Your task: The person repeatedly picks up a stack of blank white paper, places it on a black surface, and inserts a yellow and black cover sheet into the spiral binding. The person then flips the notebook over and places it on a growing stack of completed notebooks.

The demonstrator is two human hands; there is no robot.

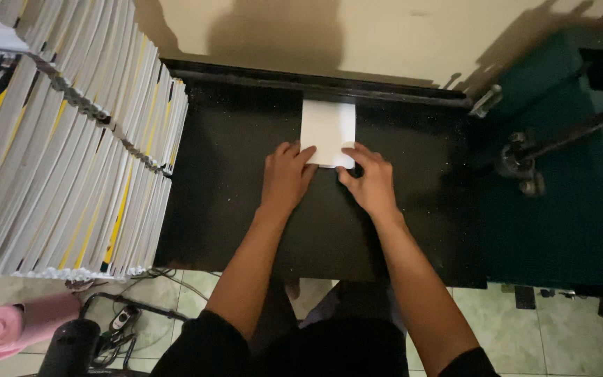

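A flat black bench (232, 209) fills the centre of the frame, its far edge set against a pale cream wall (399, 35) at the top. A small white rectangular stack of paper (328, 129) lies flat on the bench at upper centre, its far end against the raised black back rail (315, 82).

The left hand (286, 176) rests palm down on the bench just left of centre; its fingertips lie on the near left corner of the paper stack. The grip is loose, fingers spread flat rather than closed around anything. The right hand (368, 180) sits just right of centre, thumb and forefinger touching the near right corner of the stack. Whether that grip pinches the edge or merely presses on it cannot be told. Both forearms run down to the bottom of the frame, ending in black sleeves.

A tall slanted stack of white-edged printed booklets with yellow covers (71, 153) occupies the left of the frame, touching the bench's left side. A teal metal machine body with a dark handwheel (521, 164) stands at the right. At lower left, on the pale tiled floor (567, 328), lie a pink roll (19, 328) and tangled black cables (120, 321).
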